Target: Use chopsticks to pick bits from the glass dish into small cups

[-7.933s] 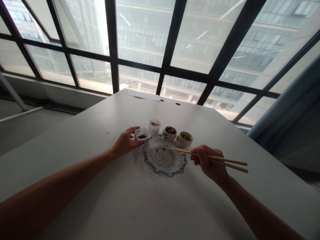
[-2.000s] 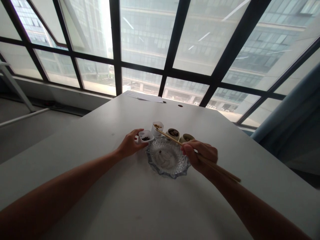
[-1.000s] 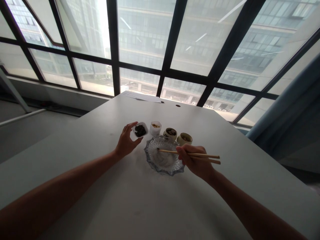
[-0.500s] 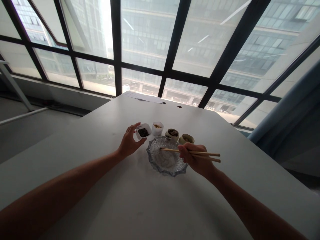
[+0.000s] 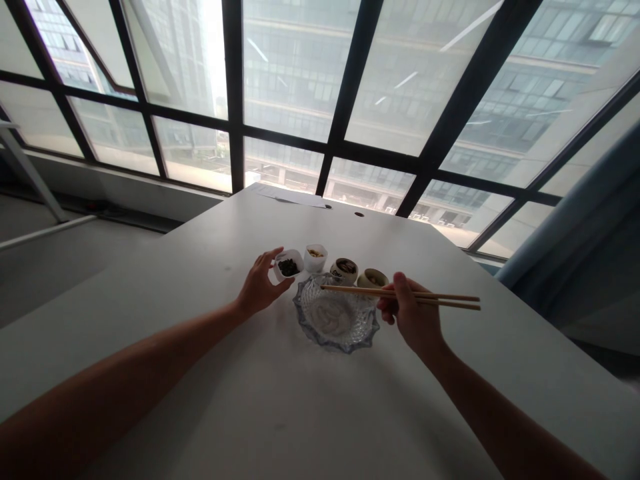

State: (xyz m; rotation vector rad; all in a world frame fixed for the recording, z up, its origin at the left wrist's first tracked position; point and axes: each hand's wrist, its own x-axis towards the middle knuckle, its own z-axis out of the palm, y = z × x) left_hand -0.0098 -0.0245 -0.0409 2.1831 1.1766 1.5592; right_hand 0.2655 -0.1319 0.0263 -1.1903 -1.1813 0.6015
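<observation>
**Tilted cup and loose chopstick tips over the glass dish**

The left hand (image 5: 260,290) grips a small white cup (image 5: 289,263) between thumb and fingers, closed around its sides, and holds it tipped with its dark contents facing the camera, just beside the far-left rim of the glass dish (image 5: 336,319). Tilted much further, the contents could spill onto the table (image 5: 280,400) rather than into the dish, since the cup sits at the rim and not over the middle.

The right hand (image 5: 413,313) is closed on a pair of chopsticks (image 5: 400,297), held level with the tips above the dish's far side; whether anything is pinched between the tips is too small to tell. The tips hover near a second white cup (image 5: 316,257) and two round bowls (image 5: 344,269) (image 5: 373,278) crowded behind the dish. A careless sweep there could knock one over.
</observation>
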